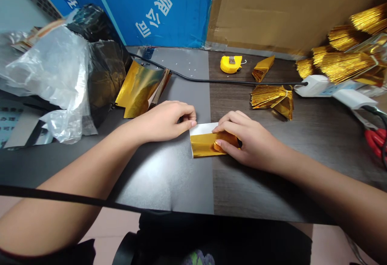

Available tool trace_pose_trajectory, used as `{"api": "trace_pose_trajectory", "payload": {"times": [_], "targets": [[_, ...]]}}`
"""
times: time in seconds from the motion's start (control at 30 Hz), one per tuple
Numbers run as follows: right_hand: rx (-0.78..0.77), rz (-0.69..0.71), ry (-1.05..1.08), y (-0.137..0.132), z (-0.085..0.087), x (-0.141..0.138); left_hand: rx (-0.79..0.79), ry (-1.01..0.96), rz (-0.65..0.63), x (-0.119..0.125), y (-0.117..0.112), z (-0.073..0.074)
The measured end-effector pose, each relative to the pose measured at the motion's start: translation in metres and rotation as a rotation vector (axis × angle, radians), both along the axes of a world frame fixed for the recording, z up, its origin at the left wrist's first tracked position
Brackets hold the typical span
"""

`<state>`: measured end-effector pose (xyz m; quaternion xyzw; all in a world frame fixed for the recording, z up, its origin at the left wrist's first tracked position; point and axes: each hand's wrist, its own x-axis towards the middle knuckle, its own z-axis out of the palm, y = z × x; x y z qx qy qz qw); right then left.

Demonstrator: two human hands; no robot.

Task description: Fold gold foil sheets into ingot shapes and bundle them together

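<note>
Item: one gold paper (202, 145), lying flat on the table (163, 176) between the two hands. The left hand (175, 120) is sitting at its far left corner, fingers curling, thumb and forefinger tips coming close together; whether they are pinching the corner, one cannot tell. The right hand (243, 136) is covering its right end, thumb and forefinger resting parted on the paper, the thumb on the gold, the forefinger towards the far edge.

Orientation: the long axis is running left to right, across the person's front, tilting slightly. A white strip is showing along the far side; the gold side is facing up nearer the person.

Surface: the table is showing smooth grey on the left and dark wood grain on the right, the paper straddling the seam. A black cable (217, 81) is crossing behind, leading to a white power strip (314, 86).

Surroundings: a yellow tape measure (231, 65) and a tied gold bundle (267, 97) are lying beyond the right hand; more gold bundles (344, 63) are piling up at far right, red-handled scissors (375, 140) lying nearer. Gold sheets (140, 89) and a clear plastic bag (57, 67) are occupying the left. A blue box (127, 7) and a brown box (263, 11) are standing behind.
</note>
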<state>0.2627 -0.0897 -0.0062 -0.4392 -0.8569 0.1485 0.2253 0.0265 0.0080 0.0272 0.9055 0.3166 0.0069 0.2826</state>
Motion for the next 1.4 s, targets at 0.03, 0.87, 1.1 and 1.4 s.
{"api": "trace_pose_trajectory", "payload": {"times": [0.03, 0.87, 1.1, 1.4], "targets": [[-0.002, -0.002, -0.001, -0.0001, 0.0002, 0.0000, 0.000, 0.001, -0.002, -0.0002, 0.0000, -0.0002], [0.013, -0.014, -0.012, -0.0001, -0.0010, -0.0004, -0.025, 0.017, -0.009, -0.0011, 0.0005, -0.0011], [-0.010, -0.025, -0.009, -0.0010, 0.0004, -0.0008, -0.032, 0.014, -0.005, -0.0006, 0.0001, -0.0011], [-0.017, -0.018, -0.019, -0.0012, 0.0001, -0.0006, 0.028, 0.058, 0.024, 0.0052, -0.0042, 0.0003]]}}
